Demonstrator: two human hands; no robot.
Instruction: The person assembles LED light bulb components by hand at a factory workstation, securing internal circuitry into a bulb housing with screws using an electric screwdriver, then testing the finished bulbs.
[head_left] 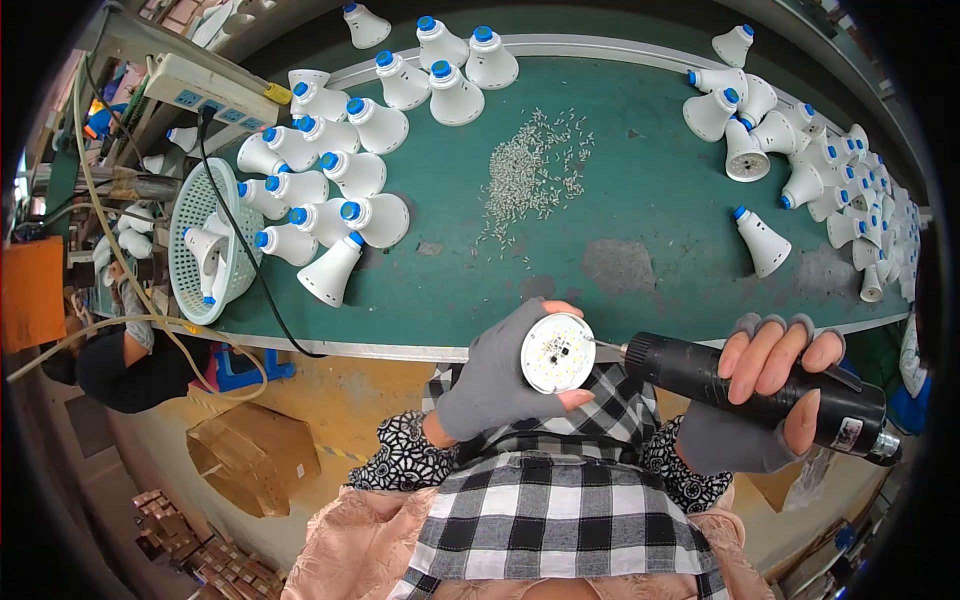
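Observation:
My left hand [490, 370], in a grey fingerless glove, grips a light bulb base [558, 353] with its round white LED board turned up towards me. Small yellow LEDs and dark chips dot the board. In my right hand [765, 390], also gloved, lies a black electric screwdriver [690, 368], fingers wrapped round its body. Its thin bit points left, the tip right at the board's right edge. Beyond my hands, a heap of small silvery screws [525, 170] is spread over the green bench [440, 270].
White bulb housings with blue caps stand in groups at the left [375, 220] and right [765, 245]. A pale basket [178, 250] holds more at the left edge, beside a power strip [205, 95]. Behind it, a person [130, 365] sits low. A cardboard box [255, 455] rests on the floor.

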